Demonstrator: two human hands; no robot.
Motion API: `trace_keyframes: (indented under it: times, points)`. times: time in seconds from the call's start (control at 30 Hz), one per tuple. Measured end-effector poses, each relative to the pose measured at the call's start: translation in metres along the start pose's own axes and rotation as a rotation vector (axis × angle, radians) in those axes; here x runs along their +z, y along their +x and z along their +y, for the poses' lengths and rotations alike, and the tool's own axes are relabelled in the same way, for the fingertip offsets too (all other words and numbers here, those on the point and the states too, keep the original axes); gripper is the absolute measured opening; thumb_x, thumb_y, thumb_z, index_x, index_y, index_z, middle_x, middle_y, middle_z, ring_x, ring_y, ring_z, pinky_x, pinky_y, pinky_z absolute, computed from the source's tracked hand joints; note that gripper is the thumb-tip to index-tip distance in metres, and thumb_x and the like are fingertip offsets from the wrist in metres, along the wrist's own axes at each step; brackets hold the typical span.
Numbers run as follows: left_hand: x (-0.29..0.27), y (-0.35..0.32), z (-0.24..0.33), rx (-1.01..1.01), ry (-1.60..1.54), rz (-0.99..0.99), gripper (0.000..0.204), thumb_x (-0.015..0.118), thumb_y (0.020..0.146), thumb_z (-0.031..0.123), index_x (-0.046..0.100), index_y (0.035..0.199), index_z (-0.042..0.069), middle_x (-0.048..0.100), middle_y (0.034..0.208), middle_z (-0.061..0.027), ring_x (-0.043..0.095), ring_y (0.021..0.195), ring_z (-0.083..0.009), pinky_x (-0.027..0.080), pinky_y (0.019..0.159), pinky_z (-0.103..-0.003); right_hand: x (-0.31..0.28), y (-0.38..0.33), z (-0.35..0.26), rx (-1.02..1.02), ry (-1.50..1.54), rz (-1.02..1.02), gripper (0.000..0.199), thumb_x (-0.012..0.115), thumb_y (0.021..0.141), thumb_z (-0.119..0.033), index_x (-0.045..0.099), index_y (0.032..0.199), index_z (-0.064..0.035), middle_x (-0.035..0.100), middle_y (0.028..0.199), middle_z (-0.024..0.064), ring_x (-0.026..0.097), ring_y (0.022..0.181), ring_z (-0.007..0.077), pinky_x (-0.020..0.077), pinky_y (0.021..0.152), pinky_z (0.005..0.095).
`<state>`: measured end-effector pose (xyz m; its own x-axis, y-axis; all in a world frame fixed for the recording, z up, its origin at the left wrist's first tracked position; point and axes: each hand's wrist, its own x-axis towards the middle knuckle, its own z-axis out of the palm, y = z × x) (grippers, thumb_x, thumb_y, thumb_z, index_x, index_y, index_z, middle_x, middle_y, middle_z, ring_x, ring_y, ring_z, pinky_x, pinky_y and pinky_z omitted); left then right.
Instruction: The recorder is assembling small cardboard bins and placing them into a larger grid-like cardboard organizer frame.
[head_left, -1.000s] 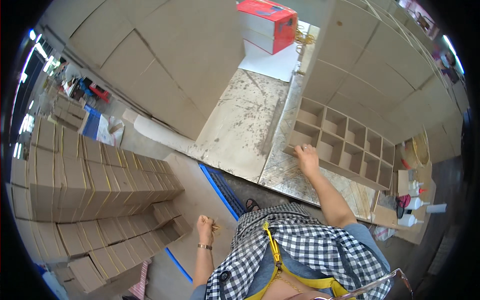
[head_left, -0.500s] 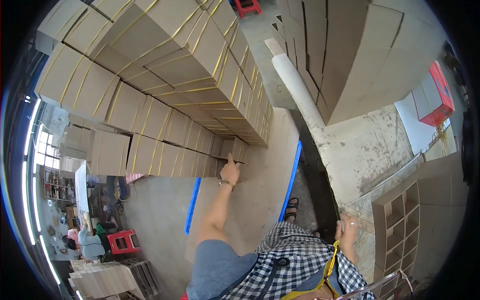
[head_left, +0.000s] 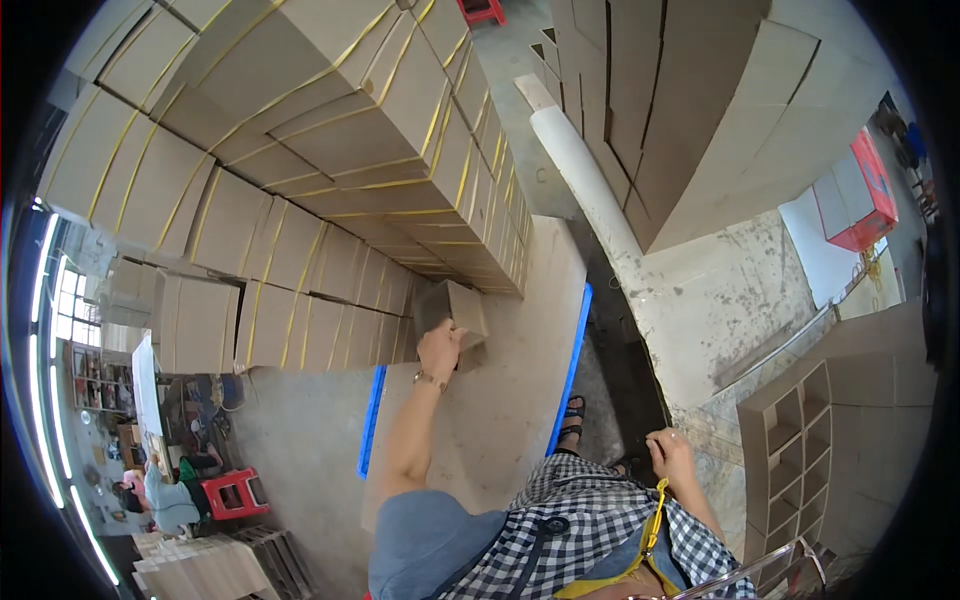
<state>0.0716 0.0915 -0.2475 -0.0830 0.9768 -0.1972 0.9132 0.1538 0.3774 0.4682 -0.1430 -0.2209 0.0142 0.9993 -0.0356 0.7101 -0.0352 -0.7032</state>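
My left hand (head_left: 439, 348) reaches forward to a small brown cardboard box (head_left: 466, 308) at the near end of the stack. Its fingers are closed at the box's near edge; the fingertips are partly hidden. The box stands turned a little away from the row beside it, on a brown board (head_left: 510, 365). Tall stacks of cardboard boxes (head_left: 280, 235) bound with yellow straps rise behind and to the left. At the right of my checked apron, my right hand (head_left: 674, 458) is loosely curled, with nothing seen in it.
Blue edges (head_left: 571, 370) show under the board. A worn pale table (head_left: 735, 300) carries a tall cardboard stack (head_left: 660, 130) and a red-and-grey box (head_left: 858, 195). A compartmented cardboard rack (head_left: 790, 460) stands at right. A red stool (head_left: 236, 494) and a person (head_left: 172, 497) are at left.
The small box has come out from the row toward me and turned, and my left hand has gone from pointing to gripping it. My right hand has moved slightly left, its fingers curling.
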Motion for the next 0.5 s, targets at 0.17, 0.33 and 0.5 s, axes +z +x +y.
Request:
trace_keyframes:
  times: [0.17,0.33,0.5]
  points:
    - [-0.049,-0.093,0.096,0.293,-0.343,-0.238,0.025,0.068,0.079,0.027,0.062,0.080,0.003,0.056,0.058,-0.0074,0.051,0.048,-0.0109,0.041,0.046,-0.028,-0.026,0.066,-0.048,-0.262,0.065,-0.077,0.024,0.063,0.078,-0.014,0.059,0.098,-0.0032,0.059,0.094,0.0161,0.056,0.093,0.0338,0.0460,0.080,0.0396]
    - [-0.054,-0.147,0.182,0.261,-0.875,-0.946,0.020,0.064,0.084,0.021,0.063,0.090,0.002,0.058,0.070,0.0015,0.050,0.059,-0.0042,0.040,0.052,-0.019,-0.067,0.114,-0.087,-0.610,0.035,-0.257,0.051,0.047,0.087,-0.045,0.053,0.117,-0.0044,0.054,0.117,0.0213,0.049,0.110,0.0387,0.0395,0.092,0.0440]
    - [-0.010,-0.176,0.191,0.385,-0.726,-0.986,0.018,0.061,0.086,0.021,0.062,0.092,0.004,0.055,0.068,0.0028,0.050,0.062,-0.0035,0.040,0.054,-0.019,-0.067,0.064,-0.052,-0.147,0.162,-0.724,0.057,0.028,0.092,-0.052,0.060,0.105,-0.0060,0.058,0.108,0.0205,0.054,0.102,0.0369,0.0413,0.087,0.0411]
